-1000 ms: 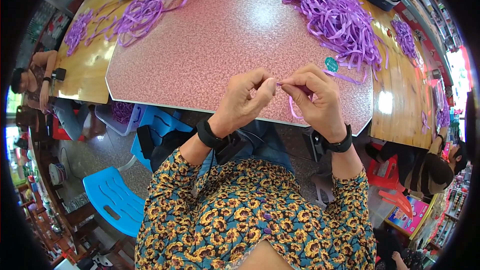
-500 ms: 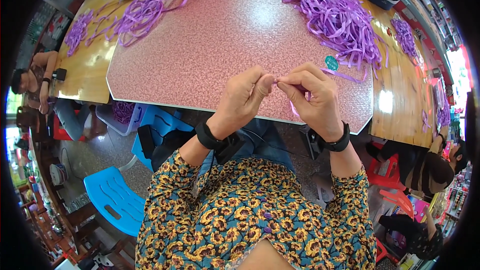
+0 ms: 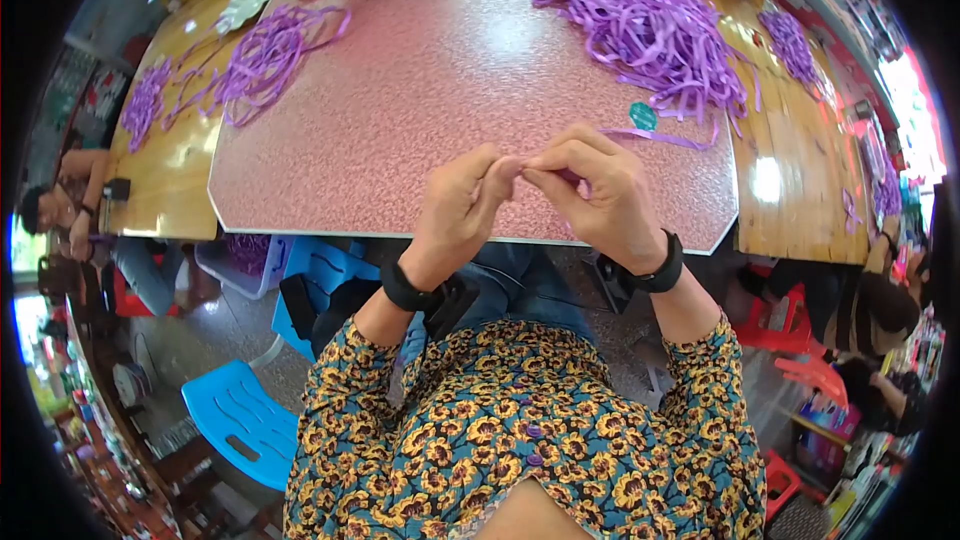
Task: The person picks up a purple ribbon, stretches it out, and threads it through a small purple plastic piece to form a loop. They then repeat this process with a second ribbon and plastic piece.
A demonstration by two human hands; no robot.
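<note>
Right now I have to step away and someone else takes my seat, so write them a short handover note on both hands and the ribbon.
Left hand and right hand: fingertips pinched together on a small purple ribbon piece over the near edge of the pink table.
Big ribbon pile far right, a green tag beside it; smaller ribbon bunch far left.
Done: cannot tell.
Left: both heaps remain loose.

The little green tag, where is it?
In the head view, the green tag lies on the pink table, right of centre, at the big purple ribbon pile's near edge.
</note>
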